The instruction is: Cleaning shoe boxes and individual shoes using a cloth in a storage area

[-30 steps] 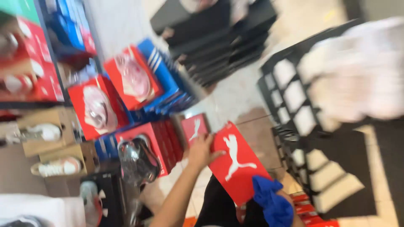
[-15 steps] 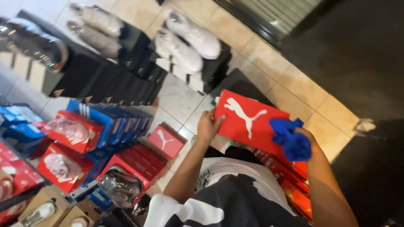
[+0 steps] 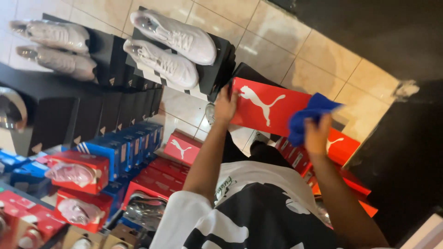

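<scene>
While the left hand grips the flat red cardboard shoebox lid by its edge, the right hand clutches a soft crumpled blue cloth against it; the lid now sits higher than before.

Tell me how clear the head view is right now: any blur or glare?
Head view: the red box lid, left hand and right hand holding the blue cloth are fairly sharp; the white shoes look overexposed; the right side is very dark; the horizon is tilted.
</scene>
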